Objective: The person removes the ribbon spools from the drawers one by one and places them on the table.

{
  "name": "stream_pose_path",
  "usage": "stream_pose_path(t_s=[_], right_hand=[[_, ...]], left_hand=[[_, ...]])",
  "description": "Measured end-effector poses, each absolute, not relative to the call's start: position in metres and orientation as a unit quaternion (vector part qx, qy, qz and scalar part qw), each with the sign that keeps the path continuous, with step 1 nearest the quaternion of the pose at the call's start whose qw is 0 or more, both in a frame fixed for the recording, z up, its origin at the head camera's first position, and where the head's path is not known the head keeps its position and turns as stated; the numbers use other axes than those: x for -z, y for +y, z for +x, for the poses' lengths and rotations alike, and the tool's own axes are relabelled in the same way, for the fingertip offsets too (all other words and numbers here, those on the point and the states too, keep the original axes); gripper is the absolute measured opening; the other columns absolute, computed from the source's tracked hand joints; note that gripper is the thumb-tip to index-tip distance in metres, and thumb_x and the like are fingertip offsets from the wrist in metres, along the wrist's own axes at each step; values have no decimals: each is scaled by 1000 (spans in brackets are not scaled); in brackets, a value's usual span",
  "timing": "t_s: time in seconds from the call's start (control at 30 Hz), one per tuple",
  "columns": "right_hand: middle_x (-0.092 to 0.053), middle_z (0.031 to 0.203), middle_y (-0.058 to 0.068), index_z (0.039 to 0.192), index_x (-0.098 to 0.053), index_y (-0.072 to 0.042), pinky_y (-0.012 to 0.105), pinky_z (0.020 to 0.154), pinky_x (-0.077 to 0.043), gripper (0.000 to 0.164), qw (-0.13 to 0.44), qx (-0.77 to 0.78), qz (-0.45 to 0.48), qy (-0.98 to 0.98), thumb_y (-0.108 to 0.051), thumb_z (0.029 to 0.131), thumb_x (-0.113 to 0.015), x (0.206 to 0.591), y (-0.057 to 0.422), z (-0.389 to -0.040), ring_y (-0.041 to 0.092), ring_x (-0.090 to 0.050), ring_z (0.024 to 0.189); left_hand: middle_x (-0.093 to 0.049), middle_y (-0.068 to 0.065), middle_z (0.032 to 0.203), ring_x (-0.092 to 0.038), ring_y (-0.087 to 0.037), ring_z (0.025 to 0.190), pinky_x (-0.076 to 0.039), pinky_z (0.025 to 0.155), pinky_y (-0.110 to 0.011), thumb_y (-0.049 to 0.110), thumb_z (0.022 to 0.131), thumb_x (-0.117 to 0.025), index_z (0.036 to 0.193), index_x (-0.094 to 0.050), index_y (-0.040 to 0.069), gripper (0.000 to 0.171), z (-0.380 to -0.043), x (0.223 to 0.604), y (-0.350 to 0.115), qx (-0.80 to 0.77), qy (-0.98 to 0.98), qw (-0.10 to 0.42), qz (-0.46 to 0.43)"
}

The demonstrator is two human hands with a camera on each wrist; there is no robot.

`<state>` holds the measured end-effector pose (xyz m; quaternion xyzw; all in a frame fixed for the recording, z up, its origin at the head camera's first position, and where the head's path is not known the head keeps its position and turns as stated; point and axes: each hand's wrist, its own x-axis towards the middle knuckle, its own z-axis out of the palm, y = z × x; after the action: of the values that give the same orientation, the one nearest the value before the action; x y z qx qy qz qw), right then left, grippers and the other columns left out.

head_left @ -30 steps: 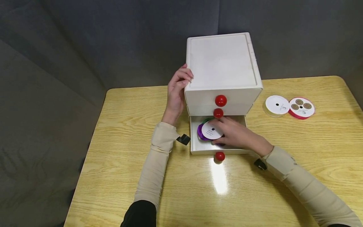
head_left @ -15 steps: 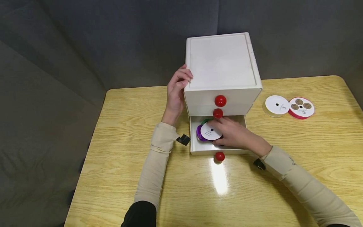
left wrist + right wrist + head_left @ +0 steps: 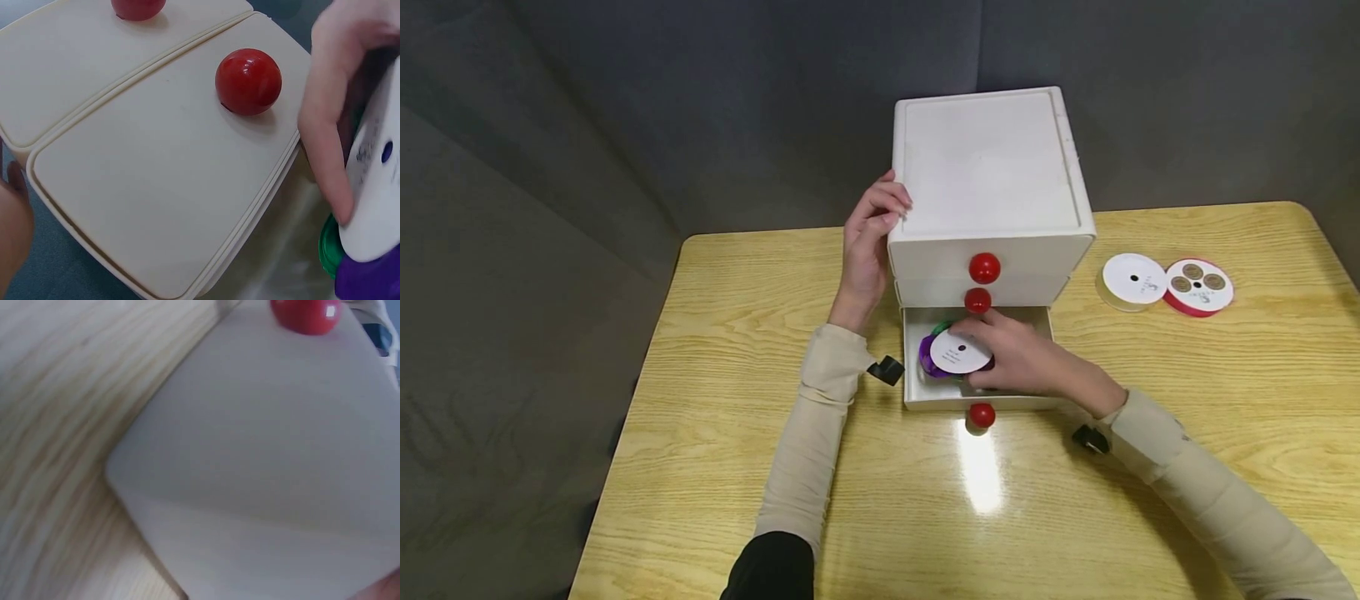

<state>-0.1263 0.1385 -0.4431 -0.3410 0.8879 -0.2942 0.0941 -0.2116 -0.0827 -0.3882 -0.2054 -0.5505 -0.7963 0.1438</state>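
A white drawer cabinet [image 3: 988,167] with red knobs stands on the table, its bottom drawer [image 3: 925,387] pulled out. My left hand [image 3: 867,242] rests against the cabinet's left side, fingertips over the top edge. Inside the drawer, my right hand [image 3: 1018,354] grips a white-faced ribbon spool [image 3: 958,354] by its rim, fingers at the back and thumb at the front. Purple ribbon [image 3: 369,278] shows under the spool's face, and a green ribbon spool [image 3: 330,247] peeks out behind it. In the right wrist view, the drawer's front [image 3: 262,425] hides most of the hand.
Two more ribbon spools lie to the cabinet's right: one cream-edged [image 3: 1131,282] and one red-edged [image 3: 1199,287]. The wooden table [image 3: 737,317] ends at a dark curtain [image 3: 775,108] behind. Two red knobs [image 3: 249,81] stick out from the upper drawers, close above the right hand.
The right hand and the white-faced spool have shifted slightly toward the drawer's front. The left hand stays in place on the cabinet.
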Motion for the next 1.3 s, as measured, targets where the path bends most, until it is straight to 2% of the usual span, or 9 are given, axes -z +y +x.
stream_pose_path(t_s=[0.23, 0.53, 0.77, 1.0, 1.3], right_hand=[[-62, 123, 13, 129, -66, -10, 36, 75, -48, 59, 93, 347, -336, 870, -15, 72, -77, 430, 147, -117, 25, -57, 96], [-65, 128, 10, 130, -68, -13, 36, 79, -50, 55, 79, 381, -344, 855, -15, 77, -78, 409, 164, -109, 23, -59, 105], [-66, 134, 13, 132, -69, -11, 45, 86, -54, 55, 57, 379, -323, 865, -12, 78, -81, 392, 184, -101, 29, -63, 115], [-69, 129, 9, 131, -68, -11, 35, 80, -53, 58, 27, 369, -305, 878, -11, 76, -86, 383, 203, -96, 20, -61, 103], [-67, 132, 8, 133, -68, -17, 30, 82, -48, 60, 27, 369, -257, 893, -13, 77, -87, 376, 221, -95, 20, -58, 110]], left_hand=[[-63, 5, 101, -44, -16, 134, -27, 122, -36, 14, 86, -47, 84, -64, 23, 19, -212, 389, -83, 793, -550, 148, -214], [-63, 5, 99, -45, -17, 133, -26, 123, -36, 13, 85, -47, 84, -64, 22, 19, -213, 391, -84, 793, -546, 155, -219], [-63, 5, 99, -45, -18, 133, -25, 123, -37, 12, 85, -47, 84, -64, 22, 20, -214, 391, -84, 793, -543, 157, -225], [-63, 5, 100, -45, -18, 133, -26, 123, -37, 12, 85, -48, 84, -64, 22, 19, -213, 391, -83, 793, -543, 158, -229], [-62, 5, 99, -45, -18, 131, -26, 123, -37, 13, 85, -47, 84, -63, 22, 19, -213, 390, -83, 793, -542, 157, -229]])
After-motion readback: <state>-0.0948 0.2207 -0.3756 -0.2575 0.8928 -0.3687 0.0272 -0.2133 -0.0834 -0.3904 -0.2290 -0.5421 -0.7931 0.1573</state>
